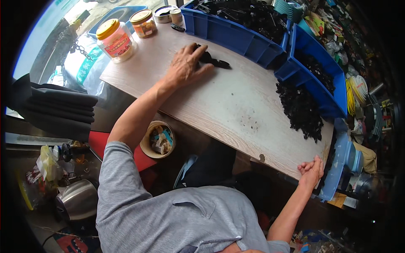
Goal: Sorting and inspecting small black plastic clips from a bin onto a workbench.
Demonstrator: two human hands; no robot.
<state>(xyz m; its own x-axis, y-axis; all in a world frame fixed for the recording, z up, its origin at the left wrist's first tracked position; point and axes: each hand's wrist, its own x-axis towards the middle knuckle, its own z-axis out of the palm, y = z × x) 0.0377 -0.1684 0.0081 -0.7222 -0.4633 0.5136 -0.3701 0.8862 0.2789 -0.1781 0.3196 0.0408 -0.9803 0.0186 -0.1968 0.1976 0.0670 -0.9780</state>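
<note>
Black pieces (222,64) lie on the worktop (202,101), partly under my left hand (187,63), its thumb spread wide; its grip I can't tell from here. A hard sideways push could scatter them. My right hand (311,169), half-curled, grip equally unclear, is at the edge.

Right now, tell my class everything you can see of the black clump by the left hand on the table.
The black clump is small, dark and uneven, lying on the pale, wood-grained table. A narrow part sticks out to the right, past the fingers; the left hand partly hides the rest and appears to touch it. It could be plastic or rubber, but I cannot tell which, nor whether it is one piece or several.
</note>
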